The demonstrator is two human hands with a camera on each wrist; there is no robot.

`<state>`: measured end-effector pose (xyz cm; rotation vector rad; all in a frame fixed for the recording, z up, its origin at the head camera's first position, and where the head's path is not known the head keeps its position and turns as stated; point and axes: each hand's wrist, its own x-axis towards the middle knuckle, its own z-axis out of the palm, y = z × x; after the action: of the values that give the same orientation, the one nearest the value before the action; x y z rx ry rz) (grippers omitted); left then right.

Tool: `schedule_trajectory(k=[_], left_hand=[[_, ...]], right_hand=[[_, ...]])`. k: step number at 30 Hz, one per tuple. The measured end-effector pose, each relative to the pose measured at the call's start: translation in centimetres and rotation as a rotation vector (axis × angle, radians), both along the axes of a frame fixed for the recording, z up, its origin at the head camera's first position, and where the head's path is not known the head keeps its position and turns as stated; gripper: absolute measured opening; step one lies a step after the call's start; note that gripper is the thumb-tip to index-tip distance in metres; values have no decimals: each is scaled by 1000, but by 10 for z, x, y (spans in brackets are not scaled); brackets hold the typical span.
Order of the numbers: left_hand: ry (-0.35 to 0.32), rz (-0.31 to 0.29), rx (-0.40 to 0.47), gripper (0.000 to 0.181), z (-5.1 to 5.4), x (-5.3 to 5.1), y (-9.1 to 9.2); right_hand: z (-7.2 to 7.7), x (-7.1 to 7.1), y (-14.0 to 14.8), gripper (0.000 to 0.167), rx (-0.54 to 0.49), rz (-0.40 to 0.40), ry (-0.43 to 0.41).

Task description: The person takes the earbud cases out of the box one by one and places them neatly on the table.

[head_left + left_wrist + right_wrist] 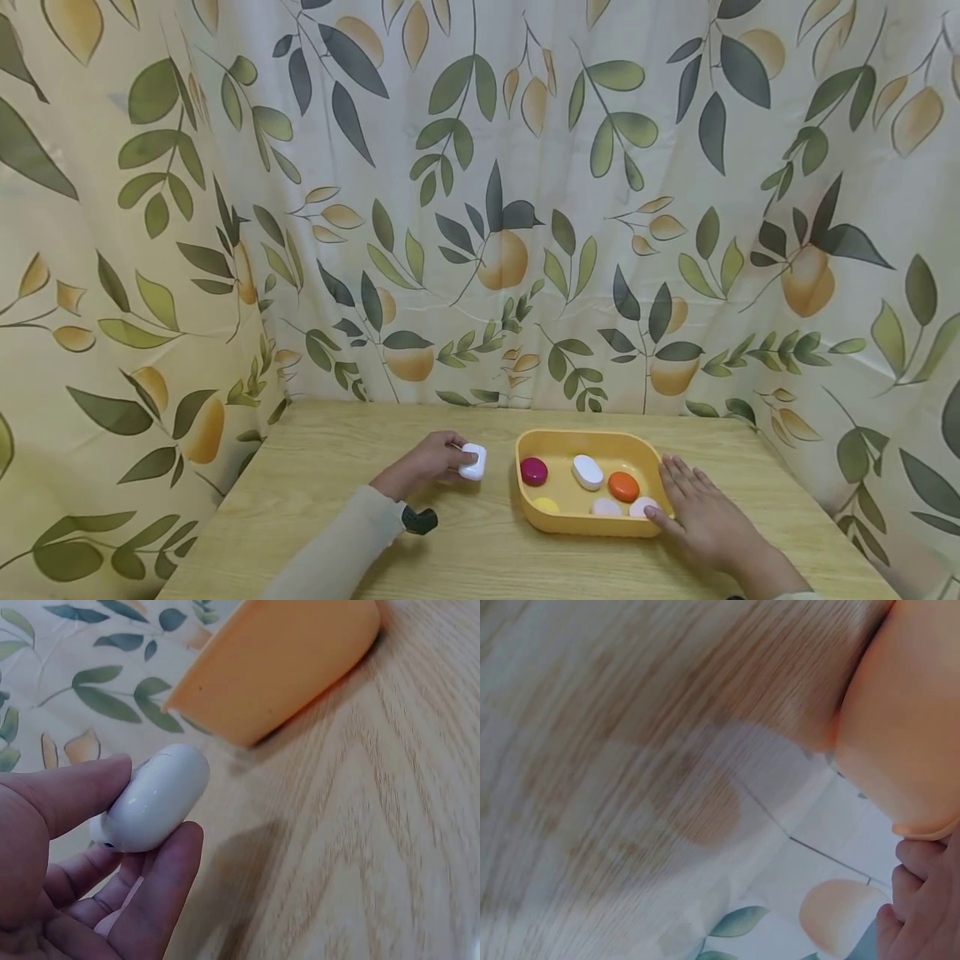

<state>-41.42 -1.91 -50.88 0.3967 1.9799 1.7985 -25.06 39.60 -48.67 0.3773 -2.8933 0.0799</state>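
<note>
My left hand (435,458) pinches a small white rounded case (473,462) between thumb and fingers, above the table left of the yellow tray (592,524). In the left wrist view the glossy white case (159,799) sits between the thumb and fingertips of the hand (97,862). My right hand (708,517) lies with fingers extended against the tray's right edge. The right wrist view has part of that hand (922,900) at the tray's rim (930,834).
Inside the tray are a dark red piece (534,472), a white oval one (587,472), an orange one (623,487), a yellow one (546,505) and two pale ones near the front wall. A patterned curtain (480,208) hangs behind the wooden table (450,558).
</note>
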Motion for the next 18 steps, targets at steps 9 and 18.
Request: schedule_trajectory(k=[9,18], left_hand=[[-5,19,-7,35,-6,-3,-3],[-15,113,-10,35,-17,-9,-1]], right_hand=[[3,1,0,78,-9,-9,-21],[2,1,-1,80,-21,-21,-46]])
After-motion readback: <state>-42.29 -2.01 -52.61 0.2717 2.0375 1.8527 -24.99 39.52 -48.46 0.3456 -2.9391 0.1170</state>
